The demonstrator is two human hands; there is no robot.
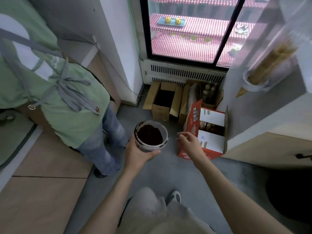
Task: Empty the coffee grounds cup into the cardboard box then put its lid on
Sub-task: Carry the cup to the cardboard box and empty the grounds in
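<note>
My left hand (138, 154) holds a clear plastic cup (150, 136) upright from below, and dark coffee grounds fill it nearly to the rim. No lid is on the cup and I see no lid anywhere. My right hand (190, 144) hovers just right of the cup with its fingers loosely apart, holding nothing. Further ahead on the floor stands an open brown cardboard box (163, 100) with its flaps up and a dark inside, below a white vent panel.
Another person in a green shirt, grey apron and jeans (67, 105) stands close on the left. An open red and white carton (207, 132) sits on the floor to the right, beside a white counter (270, 105). A glass display fridge (189, 31) rises behind the boxes.
</note>
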